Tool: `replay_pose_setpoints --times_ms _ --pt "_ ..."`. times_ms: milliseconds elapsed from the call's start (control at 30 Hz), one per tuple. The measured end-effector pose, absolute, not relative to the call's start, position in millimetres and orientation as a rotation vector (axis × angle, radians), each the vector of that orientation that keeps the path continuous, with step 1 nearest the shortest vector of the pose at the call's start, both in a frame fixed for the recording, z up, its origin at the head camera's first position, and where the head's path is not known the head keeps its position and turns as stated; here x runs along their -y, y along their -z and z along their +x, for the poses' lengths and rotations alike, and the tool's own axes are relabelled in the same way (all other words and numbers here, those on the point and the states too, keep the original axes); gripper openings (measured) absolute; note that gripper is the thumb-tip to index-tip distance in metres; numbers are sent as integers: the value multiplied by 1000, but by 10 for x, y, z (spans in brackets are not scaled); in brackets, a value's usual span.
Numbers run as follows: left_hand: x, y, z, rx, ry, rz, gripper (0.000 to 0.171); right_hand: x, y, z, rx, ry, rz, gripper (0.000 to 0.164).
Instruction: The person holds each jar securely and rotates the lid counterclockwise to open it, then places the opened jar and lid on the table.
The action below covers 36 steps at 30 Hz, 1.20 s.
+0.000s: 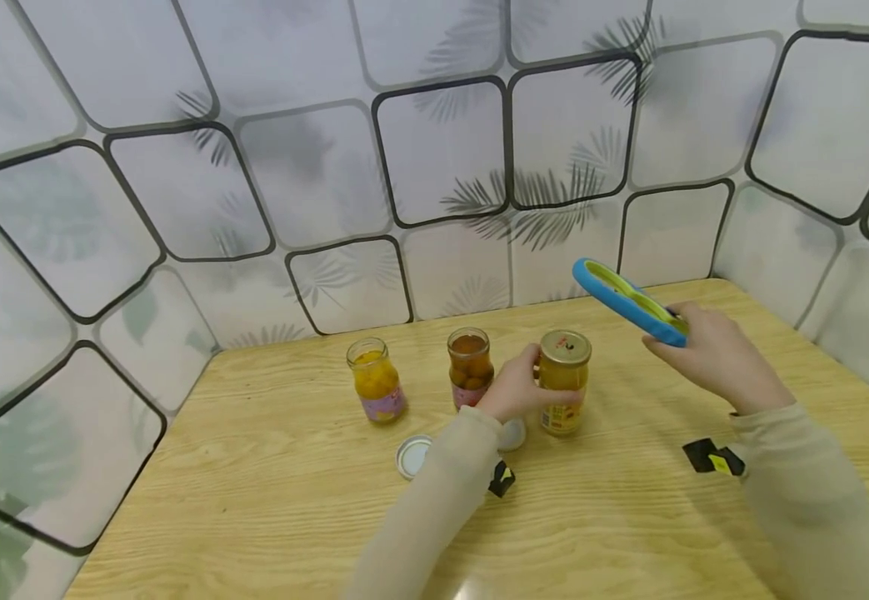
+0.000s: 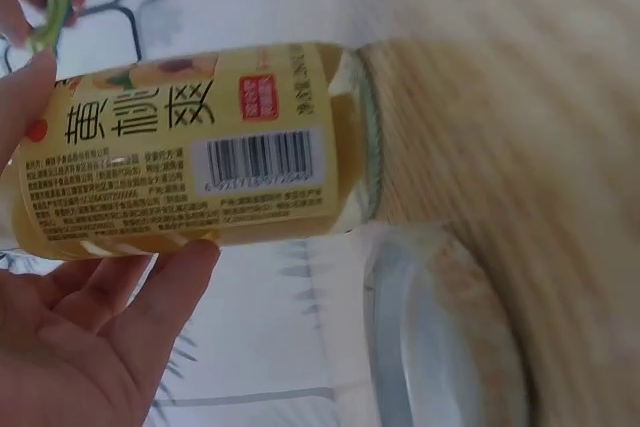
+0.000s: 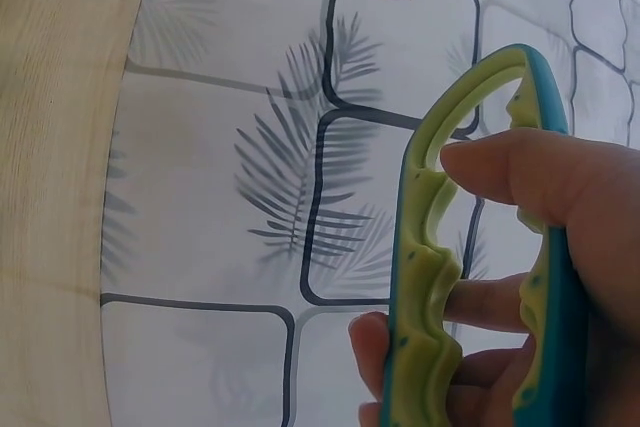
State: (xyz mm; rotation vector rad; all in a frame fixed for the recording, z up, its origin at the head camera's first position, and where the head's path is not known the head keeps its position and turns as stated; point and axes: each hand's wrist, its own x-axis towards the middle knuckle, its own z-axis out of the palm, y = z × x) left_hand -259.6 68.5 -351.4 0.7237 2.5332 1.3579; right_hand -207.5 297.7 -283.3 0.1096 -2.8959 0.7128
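My left hand grips a glass jar with a gold metal lid, thumb and fingers around its sides. In the left wrist view its yellow label carries Chinese writing and a barcode; the jar stands upright with its base at the tabletop. Off to the right, my right hand holds a blue and green jar opener raised above the table. The right wrist view shows the opener's scalloped green inner edge, with fingers and thumb wrapped around its frame. The opener is apart from the lid.
Two lidless jars stand to the left, one with yellow fruit, the other with dark reddish fruit. One loose lid and another lie near them. Black-and-yellow pieces lie beside the right sleeve. A patterned wall borders the table.
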Motion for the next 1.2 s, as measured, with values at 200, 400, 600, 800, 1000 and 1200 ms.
replay_pose_setpoints --times_ms 200,400,600,800,1000,1200 --pt "-479 3489 -2430 -2455 -1290 956 64 -2951 2835 -2065 2900 -713 110 76" --pt "-216 3492 -2302 -2359 -1225 1129 65 -2894 2819 -2066 2906 -703 155 75" --pt "27 3494 -2212 -2215 -1261 1130 64 -2829 2811 -2031 2902 -702 180 75" --pt "212 3442 -2239 -2194 -1199 1163 64 -2719 2780 -1960 2854 -695 282 67" --pt "260 3468 -2294 -2250 -1212 1273 61 -2512 2728 -1885 2772 -659 443 48" --pt "280 3485 -2304 -2356 -1227 1341 58 -2296 2740 -1853 2733 -613 534 46"
